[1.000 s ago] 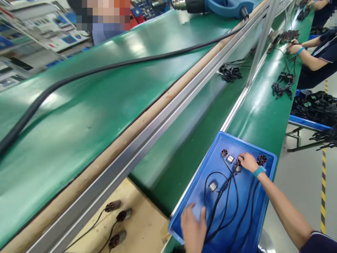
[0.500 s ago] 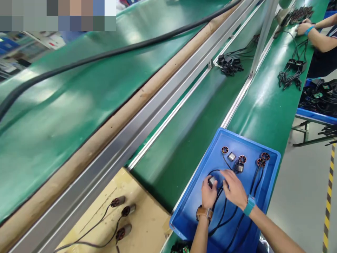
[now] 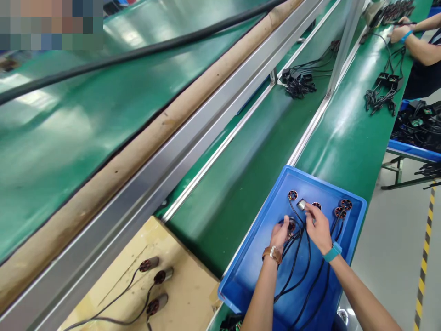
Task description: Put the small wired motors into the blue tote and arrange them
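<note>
My left hand [image 3: 279, 235], with a brown-strapped watch on the wrist, is closed around a round motor coil [image 3: 291, 225] on a black cable, partly hidden by the fingers. My right hand [image 3: 319, 230], wearing a teal wristband, pinches a small silver motor cup [image 3: 302, 204] toward the far end of the blue tray [image 3: 255, 239]. Beyond the left hand lies a ring-shaped coil [image 3: 292, 195]. Another coil [image 3: 316, 206] is partly covered by the right fingers. Two more coils [image 3: 340, 212] rest at the right side, their cables running toward me.
A cardboard sheet [image 3: 186, 294] at lower left carries three motors [image 3: 157, 304] with cables. Black cable bundles [image 3: 298, 85] lie farther along the green bench. A metal post [image 3: 346, 50] rises there. At upper right, a co-worker's hands [image 3: 401, 33] work beside a filled blue bin [image 3: 416, 149].
My right hand has moved away from the left and now pinches the silver cup. My left hand has shifted slightly forward, and a coil now shows in it where a silver part showed before.
</note>
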Tool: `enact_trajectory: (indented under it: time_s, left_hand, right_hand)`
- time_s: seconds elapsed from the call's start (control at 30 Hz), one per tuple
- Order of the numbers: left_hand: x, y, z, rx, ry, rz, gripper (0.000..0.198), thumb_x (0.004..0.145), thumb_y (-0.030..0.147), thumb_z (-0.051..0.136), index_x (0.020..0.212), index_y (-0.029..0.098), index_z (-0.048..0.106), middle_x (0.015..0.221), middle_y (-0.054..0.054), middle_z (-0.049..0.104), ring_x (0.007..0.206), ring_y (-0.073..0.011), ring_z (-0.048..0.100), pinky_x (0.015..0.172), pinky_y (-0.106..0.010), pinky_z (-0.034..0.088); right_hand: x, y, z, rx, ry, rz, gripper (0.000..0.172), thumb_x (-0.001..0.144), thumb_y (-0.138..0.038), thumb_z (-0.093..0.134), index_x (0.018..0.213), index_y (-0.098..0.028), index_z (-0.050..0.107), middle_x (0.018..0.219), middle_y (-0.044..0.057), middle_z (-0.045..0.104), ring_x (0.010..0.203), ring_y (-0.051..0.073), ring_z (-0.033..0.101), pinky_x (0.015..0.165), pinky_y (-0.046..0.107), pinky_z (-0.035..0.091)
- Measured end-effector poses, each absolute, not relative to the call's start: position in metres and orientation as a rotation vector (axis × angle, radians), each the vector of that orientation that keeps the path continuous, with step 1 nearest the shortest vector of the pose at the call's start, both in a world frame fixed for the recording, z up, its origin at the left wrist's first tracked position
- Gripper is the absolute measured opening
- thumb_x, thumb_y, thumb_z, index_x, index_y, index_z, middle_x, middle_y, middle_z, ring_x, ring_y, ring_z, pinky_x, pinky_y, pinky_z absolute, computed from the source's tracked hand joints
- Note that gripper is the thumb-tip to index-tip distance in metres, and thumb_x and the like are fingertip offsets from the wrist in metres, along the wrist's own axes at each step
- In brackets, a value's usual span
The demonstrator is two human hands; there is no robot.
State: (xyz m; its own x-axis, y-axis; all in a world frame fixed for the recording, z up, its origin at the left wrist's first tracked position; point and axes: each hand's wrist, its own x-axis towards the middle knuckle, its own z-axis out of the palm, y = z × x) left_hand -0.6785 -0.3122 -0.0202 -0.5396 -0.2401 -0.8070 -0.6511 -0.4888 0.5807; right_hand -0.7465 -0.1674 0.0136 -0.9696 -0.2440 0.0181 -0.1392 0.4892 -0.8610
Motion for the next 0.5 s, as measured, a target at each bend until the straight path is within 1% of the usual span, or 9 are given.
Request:
enact_trajectory:
  time_s: [0.03,0.1,0.13,0.17,0.2,0.3,0.4,0.43,0.5]
  left_hand:
    - [-0.677,-0.312,-0.019,-1.295,1.355,2.204,0.054,0.086,0.061,0.064,0.091,0.008,0.071,0.083,-0.012,0.074,0.062,-0.0122,0.064,0.055,-0.022,0.047]
    - [-0.672,-0.312,-0.017,-1.282,1.273,2.359,0.042,0.089,0.046,0.067,0.107,0.008,0.068,0.103,-0.015,0.074,0.078,-0.0146,0.071,0.07,-0.024,0.055]
    - [-0.669,-0.312,-0.016,-1.308,1.257,2.399,0.038,0.088,0.036,0.07,0.112,0.008,0.065,0.108,-0.016,0.073,0.083,-0.0156,0.072,0.077,-0.025,0.057]
    - [-0.667,-0.311,-0.015,-1.354,1.263,2.397,0.039,0.086,0.027,0.072,0.118,0.009,0.061,0.11,-0.016,0.073,0.084,-0.0161,0.073,0.081,-0.027,0.058]
    - [-0.665,-0.311,-0.015,-1.402,1.286,2.369,0.045,0.084,0.021,0.073,0.125,0.01,0.057,0.109,-0.015,0.074,0.083,-0.0161,0.073,0.083,-0.029,0.059]
    - [-0.661,-0.31,-0.012,-1.467,1.379,2.279,0.067,0.087,0.017,0.068,0.147,0.013,0.037,0.098,-0.011,0.075,0.075,-0.015,0.072,0.078,-0.03,0.06]
    - [-0.661,-0.31,-0.009,-1.405,1.498,2.265,0.077,0.09,0.018,0.063,0.156,0.016,0.022,0.09,-0.007,0.075,0.074,-0.015,0.072,0.072,-0.027,0.06]
    - [-0.662,-0.311,-0.007,-1.368,1.542,2.27,0.079,0.09,0.019,0.062,0.157,0.017,0.02,0.092,-0.006,0.075,0.074,-0.0149,0.072,0.072,-0.027,0.06]
    - [-0.665,-0.313,-0.002,-1.306,1.62,2.271,0.08,0.088,0.019,0.061,0.157,0.019,0.021,0.103,-0.009,0.076,0.075,-0.0148,0.071,0.073,-0.029,0.06]
  right_hand:
    - [-0.753,-0.166,0.011,-0.459,2.594,-1.446,0.037,0.096,-0.019,0.041,0.123,-0.019,0.067,0.114,0.011,0.07,0.102,0.024,0.064,0.095,0.043,0.052]
    - [-0.761,-0.165,0.007,-0.741,2.51,-1.29,0.043,0.093,-0.011,0.039,0.122,-0.02,0.069,0.114,0.009,0.07,0.105,0.023,0.06,0.095,0.043,0.051]
    - [-0.763,-0.165,0.006,-0.857,2.472,-1.189,0.046,0.091,-0.007,0.039,0.123,-0.02,0.069,0.116,0.009,0.069,0.106,0.024,0.057,0.096,0.043,0.05]
    - [-0.765,-0.167,0.006,-0.945,2.447,-1.078,0.048,0.09,-0.005,0.039,0.125,-0.02,0.069,0.118,0.009,0.069,0.107,0.024,0.055,0.096,0.043,0.05]
    - [-0.766,-0.169,0.006,-1.008,2.438,-0.963,0.049,0.09,-0.004,0.039,0.127,-0.02,0.068,0.12,0.009,0.068,0.108,0.025,0.053,0.096,0.043,0.049]
    - [-0.77,-0.178,0.011,-1.106,2.455,-0.669,0.047,0.092,-0.007,0.044,0.133,-0.02,0.064,0.127,0.012,0.062,0.113,0.028,0.049,0.097,0.045,0.047]
    - [-0.774,-0.188,0.015,-1.142,2.391,-0.547,0.044,0.095,-0.02,0.055,0.139,-0.02,0.059,0.127,0.014,0.059,0.115,0.028,0.051,0.099,0.042,0.046]
    - [-0.775,-0.192,0.015,-1.135,2.357,-0.509,0.047,0.094,-0.025,0.061,0.14,-0.018,0.058,0.124,0.014,0.059,0.113,0.028,0.054,0.098,0.04,0.046]
    - [-0.776,-0.199,0.013,-1.078,2.313,-0.411,0.05,0.09,-0.033,0.069,0.136,-0.016,0.059,0.116,0.015,0.062,0.108,0.028,0.059,0.092,0.036,0.048]
